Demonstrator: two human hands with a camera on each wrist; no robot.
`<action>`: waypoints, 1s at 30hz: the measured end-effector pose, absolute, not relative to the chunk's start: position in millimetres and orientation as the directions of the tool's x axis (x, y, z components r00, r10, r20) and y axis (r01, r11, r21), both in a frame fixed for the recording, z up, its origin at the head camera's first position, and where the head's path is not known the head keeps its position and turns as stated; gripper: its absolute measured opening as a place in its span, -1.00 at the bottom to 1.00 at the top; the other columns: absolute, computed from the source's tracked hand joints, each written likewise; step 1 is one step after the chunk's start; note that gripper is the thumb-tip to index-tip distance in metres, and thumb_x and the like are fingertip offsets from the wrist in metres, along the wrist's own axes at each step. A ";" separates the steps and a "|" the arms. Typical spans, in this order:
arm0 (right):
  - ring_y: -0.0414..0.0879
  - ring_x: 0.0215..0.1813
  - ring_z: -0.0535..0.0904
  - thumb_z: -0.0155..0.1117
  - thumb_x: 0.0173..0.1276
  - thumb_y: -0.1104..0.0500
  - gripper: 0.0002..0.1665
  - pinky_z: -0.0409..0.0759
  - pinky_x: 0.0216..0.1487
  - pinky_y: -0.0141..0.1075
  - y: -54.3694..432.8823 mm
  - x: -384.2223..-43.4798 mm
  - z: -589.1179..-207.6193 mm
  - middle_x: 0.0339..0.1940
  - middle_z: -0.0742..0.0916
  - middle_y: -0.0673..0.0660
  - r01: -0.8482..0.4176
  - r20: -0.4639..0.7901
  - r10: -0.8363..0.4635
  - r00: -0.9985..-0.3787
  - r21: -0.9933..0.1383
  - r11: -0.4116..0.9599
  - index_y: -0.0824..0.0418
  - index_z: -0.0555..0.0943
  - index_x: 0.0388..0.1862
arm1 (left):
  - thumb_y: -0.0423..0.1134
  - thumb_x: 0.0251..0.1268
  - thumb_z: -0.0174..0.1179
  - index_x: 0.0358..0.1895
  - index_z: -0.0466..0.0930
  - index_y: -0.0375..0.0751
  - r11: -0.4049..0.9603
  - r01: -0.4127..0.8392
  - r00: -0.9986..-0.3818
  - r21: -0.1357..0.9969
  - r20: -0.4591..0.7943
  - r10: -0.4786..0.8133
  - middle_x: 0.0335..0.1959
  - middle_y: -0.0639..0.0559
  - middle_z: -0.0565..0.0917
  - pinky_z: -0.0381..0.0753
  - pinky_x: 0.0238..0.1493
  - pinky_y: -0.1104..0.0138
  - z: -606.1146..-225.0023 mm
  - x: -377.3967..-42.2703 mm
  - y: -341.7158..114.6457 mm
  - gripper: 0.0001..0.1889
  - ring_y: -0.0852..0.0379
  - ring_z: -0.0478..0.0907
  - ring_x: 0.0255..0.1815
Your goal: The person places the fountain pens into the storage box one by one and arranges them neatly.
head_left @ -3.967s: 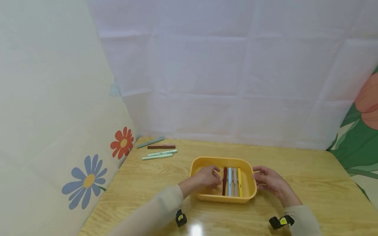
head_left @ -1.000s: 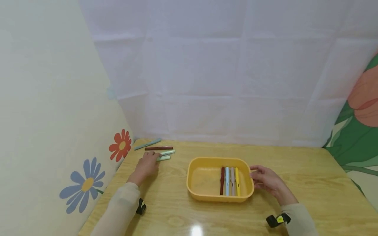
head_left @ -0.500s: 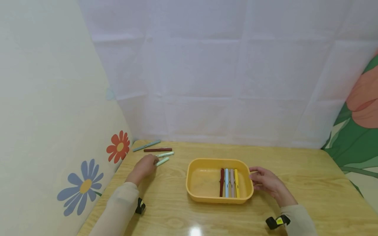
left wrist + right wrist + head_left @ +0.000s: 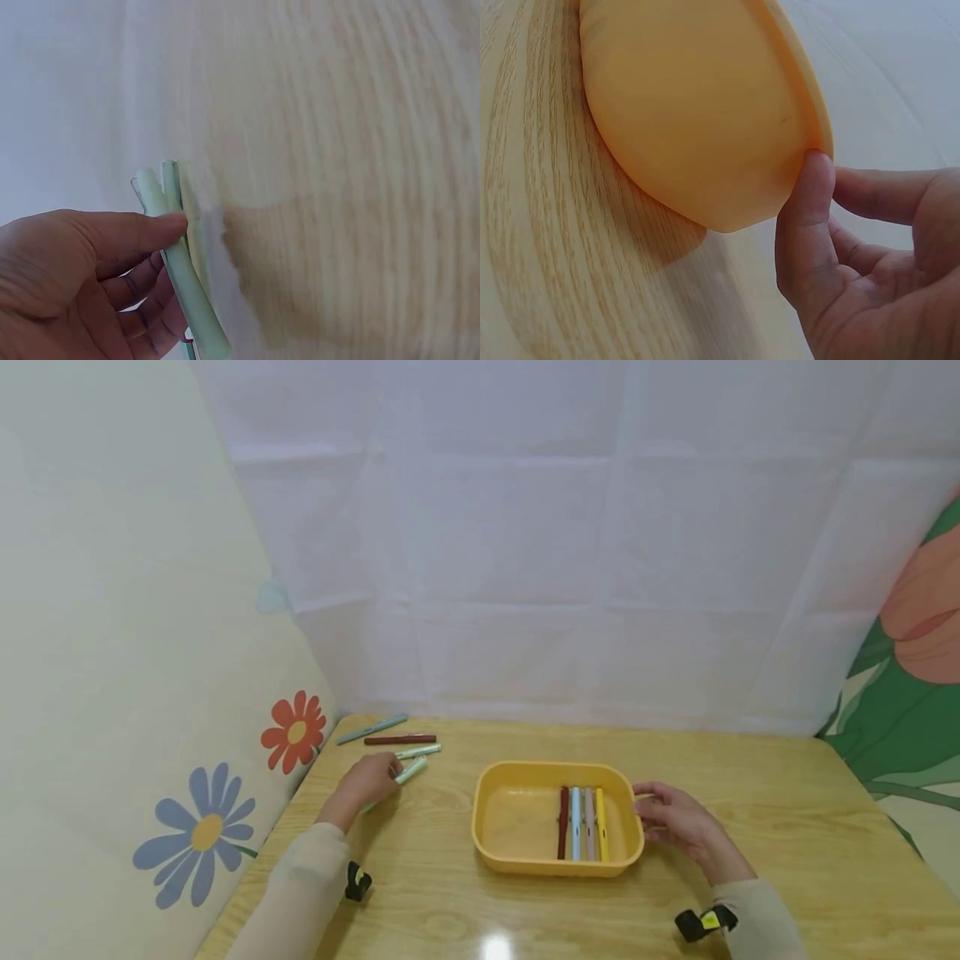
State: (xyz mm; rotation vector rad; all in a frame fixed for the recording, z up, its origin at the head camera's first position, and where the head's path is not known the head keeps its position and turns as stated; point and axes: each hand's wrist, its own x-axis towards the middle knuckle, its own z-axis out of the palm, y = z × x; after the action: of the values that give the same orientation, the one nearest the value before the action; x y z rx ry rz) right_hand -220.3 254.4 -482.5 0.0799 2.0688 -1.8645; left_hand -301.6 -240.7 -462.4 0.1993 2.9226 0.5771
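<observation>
My left hand (image 4: pixel 369 781) pinches a pale green pen (image 4: pixel 412 769) at the left of the table, its tail end showing below the hand. In the left wrist view the thumb lies across this pen (image 4: pixel 187 289), and a second green pen (image 4: pixel 171 184) shows right behind it. That second pale green pen (image 4: pixel 424 750) lies on the table just beyond my fingertips. My right hand (image 4: pixel 682 822) holds the right rim of a yellow plastic box (image 4: pixel 487 852). In the right wrist view one fingertip presses the box's outer wall (image 4: pixel 697 112) close under the rim.
Inside the box, toward its right, stand side by side a dark red pen (image 4: pixel 563 822), a light blue pen (image 4: pixel 576 822), a mauve pen (image 4: pixel 589 822) and a yellow pen (image 4: pixel 602 822). Behind my left hand lie another dark red pen (image 4: pixel 401 739) and a grey-blue pen (image 4: pixel 371 728).
My left hand has gone from inside the box to the pens at the left and taken one pale green pen, now turned at a slant. The right hand stays at the box rim.
</observation>
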 end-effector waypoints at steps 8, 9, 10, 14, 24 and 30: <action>-0.09 -0.22 0.62 0.17 0.54 0.22 -0.39 0.71 -0.26 -0.29 253.5 -219.8 -480.6 -0.15 0.68 0.13 0.280 -0.304 -0.180 -0.936 -0.949 0.147 0.46 0.28 0.43 | -0.35 0.12 0.44 -0.11 0.67 -0.38 0.824 0.093 -0.974 0.560 -0.121 0.192 -0.26 -0.10 0.68 0.62 -0.12 0.17 -461.9 -298.4 -235.0 -0.71 0.03 0.58 -0.21; -0.09 -0.22 0.62 0.17 0.53 0.22 -0.39 0.71 -0.26 -0.28 253.5 -219.9 -480.4 -0.15 0.68 0.13 0.281 -0.305 -0.178 -0.936 -0.948 0.147 0.46 0.28 0.43 | -0.34 0.12 0.44 -0.11 0.67 -0.38 0.812 0.097 -0.971 0.576 -0.123 0.203 -0.25 -0.10 0.68 0.62 -0.14 0.18 -462.1 -297.8 -234.1 -0.71 0.04 0.58 -0.20; -0.09 -0.22 0.62 0.17 0.53 0.22 -0.39 0.71 -0.26 -0.28 253.4 -220.0 -480.5 -0.14 0.69 0.13 0.283 -0.306 -0.177 -0.935 -0.948 0.147 0.46 0.28 0.43 | -0.34 0.14 0.42 -0.10 0.66 -0.38 0.800 0.092 -0.970 0.593 -0.130 0.208 -0.24 -0.12 0.68 0.63 -0.17 0.20 -462.2 -297.3 -233.2 -0.72 0.03 0.59 -0.21; -0.09 -0.22 0.62 0.17 0.53 0.22 -0.39 0.71 -0.26 -0.28 253.3 -220.4 -480.7 -0.15 0.68 0.13 0.288 -0.310 -0.176 -0.934 -0.947 0.142 0.46 0.28 0.43 | -0.33 0.24 0.37 0.00 0.61 -0.34 0.740 0.025 -0.964 0.672 -0.181 0.196 -0.18 -0.18 0.70 0.68 -0.33 0.22 -458.7 -292.9 -228.6 -0.71 0.04 0.63 -0.28; -0.11 -0.23 0.63 0.17 0.53 0.23 -0.38 0.71 -0.27 -0.30 254.8 -220.9 -481.7 -0.18 0.69 0.08 0.271 -0.291 -0.206 -0.934 -0.955 0.119 0.48 0.26 0.43 | -0.29 0.41 0.26 0.18 0.46 -0.25 0.559 -0.125 -0.918 0.820 -0.310 0.249 -0.17 -0.19 0.66 0.76 -0.33 0.16 -453.5 -282.7 -218.9 -0.65 0.06 0.60 -0.34; -0.11 -0.22 0.63 0.18 0.53 0.23 -0.39 0.71 -0.27 -0.31 254.4 -221.1 -480.7 -0.16 0.69 0.09 0.282 -0.302 -0.196 -0.933 -0.951 0.125 0.46 0.28 0.42 | -0.30 0.42 0.27 0.30 0.40 -0.32 0.483 -0.119 -0.925 0.867 -0.274 0.263 -0.09 -0.24 0.64 0.78 -0.27 0.13 -448.1 -274.0 -207.8 -0.54 0.05 0.64 -0.30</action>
State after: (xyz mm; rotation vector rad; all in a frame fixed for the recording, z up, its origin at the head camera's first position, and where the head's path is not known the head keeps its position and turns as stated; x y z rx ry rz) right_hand -221.1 254.4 -480.7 0.0837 2.0560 -1.8665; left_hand -274.0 -207.8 -448.1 0.1202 2.3628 1.4247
